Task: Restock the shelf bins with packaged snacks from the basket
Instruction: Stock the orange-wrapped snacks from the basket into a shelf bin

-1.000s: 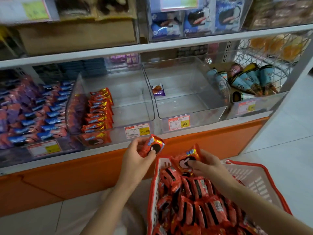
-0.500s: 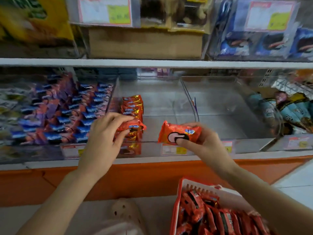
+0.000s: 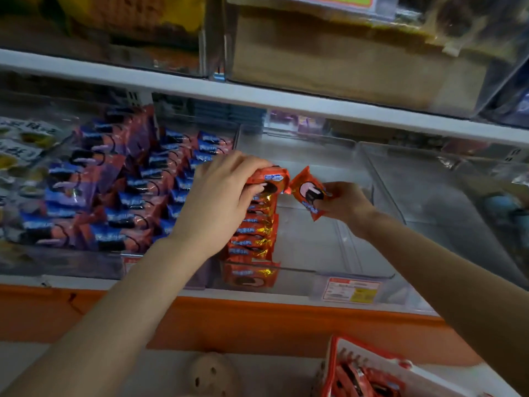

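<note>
Left hand [image 3: 220, 196] grips an orange snack packet [image 3: 270, 181] at the row's [image 3: 253, 230] far end; right hand [image 3: 342, 204] pinches another packet [image 3: 307, 190] just right of it

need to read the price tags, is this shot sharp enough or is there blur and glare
Head view: soft motion blur throughout, so the price label is unreadable; the orange packet in the right hand is the sharpest thing; hazy sheen on the clear bin wall; the shelf edge slants across frame.
</note>
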